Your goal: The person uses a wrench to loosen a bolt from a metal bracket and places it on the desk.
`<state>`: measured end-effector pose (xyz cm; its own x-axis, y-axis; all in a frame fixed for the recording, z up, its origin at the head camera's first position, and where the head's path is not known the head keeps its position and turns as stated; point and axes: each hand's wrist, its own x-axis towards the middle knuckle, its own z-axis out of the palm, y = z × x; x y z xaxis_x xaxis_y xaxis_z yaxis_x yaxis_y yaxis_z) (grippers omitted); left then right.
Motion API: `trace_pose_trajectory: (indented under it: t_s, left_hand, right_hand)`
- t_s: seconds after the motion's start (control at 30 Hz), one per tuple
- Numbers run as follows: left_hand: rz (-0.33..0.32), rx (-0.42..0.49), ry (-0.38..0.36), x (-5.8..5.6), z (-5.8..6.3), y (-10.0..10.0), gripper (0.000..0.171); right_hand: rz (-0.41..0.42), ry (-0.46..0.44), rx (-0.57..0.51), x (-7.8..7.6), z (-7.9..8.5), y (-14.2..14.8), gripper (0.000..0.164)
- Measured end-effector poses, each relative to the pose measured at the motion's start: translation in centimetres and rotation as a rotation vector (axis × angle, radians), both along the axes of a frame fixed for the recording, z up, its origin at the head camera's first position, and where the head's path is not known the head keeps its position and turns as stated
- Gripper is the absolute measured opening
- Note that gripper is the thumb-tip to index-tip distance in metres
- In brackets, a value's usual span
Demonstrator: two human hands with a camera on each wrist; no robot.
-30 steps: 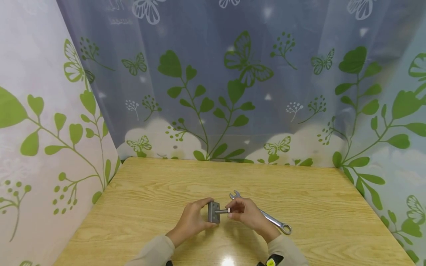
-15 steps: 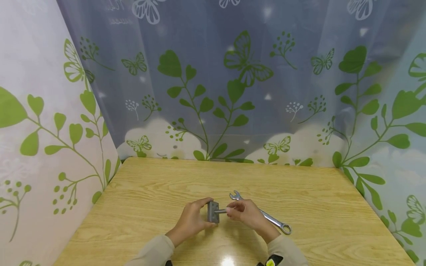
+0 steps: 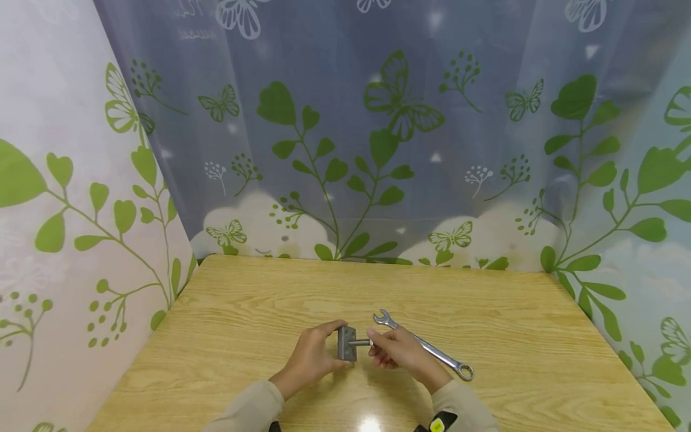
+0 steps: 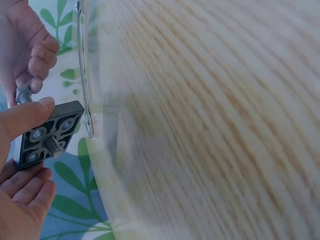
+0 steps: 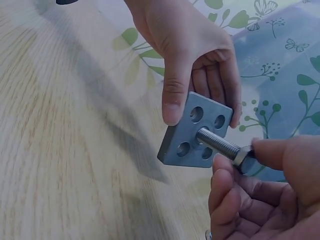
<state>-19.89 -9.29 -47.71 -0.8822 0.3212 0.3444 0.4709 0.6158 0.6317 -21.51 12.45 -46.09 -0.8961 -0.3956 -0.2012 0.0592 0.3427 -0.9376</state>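
a curtain (image 3: 345, 180) printed with green leaves and butterflies hangs beyond both hands, and a wood-grain table (image 3: 259, 300) spreads beneath and around them. pale sleeves (image 3: 248, 405) reach to both wrists, and a black band with a yellow patch (image 3: 438, 423) circles the right one. the left hand (image 3: 308, 357) grips a square metal plate by opposite edges, thumb on one side and fingers on the other. the right hand (image 3: 402, 351) faces it, pinching a bolt's hex head between thumb and finger, the other fingers curled in. a wrench (image 3: 439, 356) lies on the table just beyond the right hand, its ring end out to that hand's right. the metal plate (image 5: 192, 132) stands tilted between the hands, against the left hand's palm side, with four holes around its middle. the bolt (image 5: 222, 145) bridges the gap from the plate to the right hand, its threaded tip poking out the plate's far face.
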Motion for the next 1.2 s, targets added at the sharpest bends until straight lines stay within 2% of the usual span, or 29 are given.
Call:
trace_pose_trajectory:
  t_s: [0.2, 0.3, 0.43, 0.7, 0.93, 1.2]
  left_hand:
    - [0.001, -0.019, -0.006, 0.06, -0.08, -0.15, 0.07]
    - [-0.001, -0.019, -0.01, 0.04, -0.09, -0.21, 0.07]
    - [0.001, -0.015, -0.022, 0.0, -0.03, -0.29, 0.071]
    - [0.001, -0.007, -0.026, 0.0, -0.04, -0.31, 0.071]
    - [0.006, -0.015, -0.021, -0.05, -0.1, -0.25, 0.071]
    - [0.002, -0.005, -0.02, 0.0, -0.1, -0.16, 0.071]
  right_hand:
    - [0.032, 0.205, 0.016, -0.34, -0.05, 0.5, 0.024]
    - [0.031, 0.28, 0.003, -0.64, -0.35, 0.55, 0.024]
    - [0.032, 0.309, -0.015, -0.68, -0.39, 0.4, 0.024]
    - [0.023, 0.29, -0.021, -0.5, 0.01, 0.34, 0.025]
    - [0.068, 0.188, 0.006, -0.37, -0.32, 0.45, 0.04]
    - [0.0, 0.068, 0.024, -0.15, -0.85, 0.1, 0.058]
